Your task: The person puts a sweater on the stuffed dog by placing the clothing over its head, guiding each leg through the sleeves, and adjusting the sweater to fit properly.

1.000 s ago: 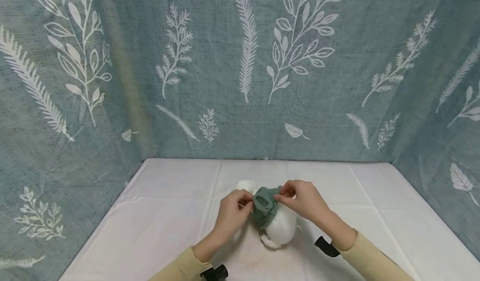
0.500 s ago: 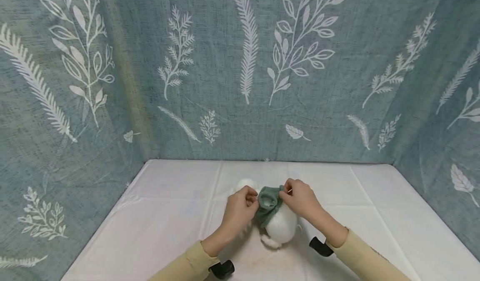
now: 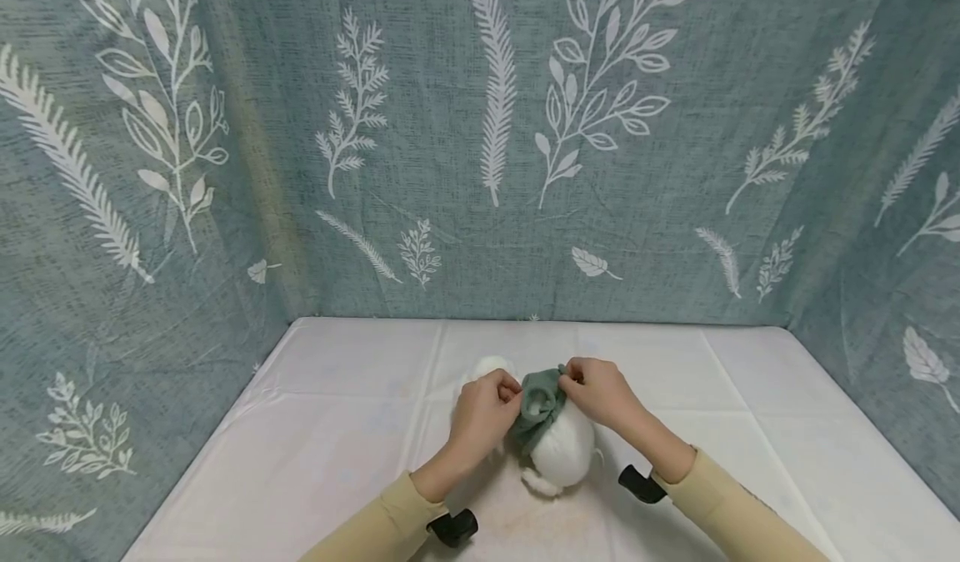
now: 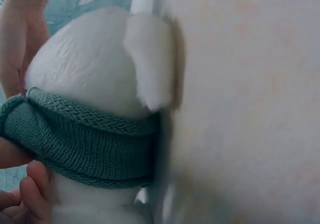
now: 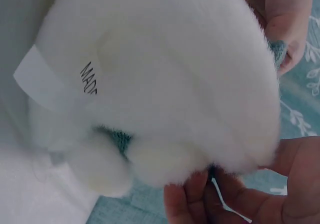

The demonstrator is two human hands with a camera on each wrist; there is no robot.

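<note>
Your right wrist view shows a white label (image 5: pixel 42 81) on the white plush toy (image 3: pixel 565 449); its dark capitals read "MAD", followed by a fourth letter too partly seen to confirm. You will find any further wording on it unreadable, and the maker's name cannot be told.

The toy rests on the white table cover (image 3: pixel 360 462), between your hands. A green knit garment (image 4: pixel 95 149) encircles its body, with thicker ribbed bands along its edges and a round opening turned up toward the head camera.

Your left hand (image 3: pixel 483 412) pinches the garment at its left side, thumb and fingers together on the knit. Your right hand (image 3: pixel 600 391) likewise pinches the far right edge. You wear tan sleeves (image 3: pixel 401 516), with a black device (image 3: pixel 456 529) at each wrist. Behind the table hangs a blue-green leaf-patterned curtain (image 3: pixel 427 128).
</note>
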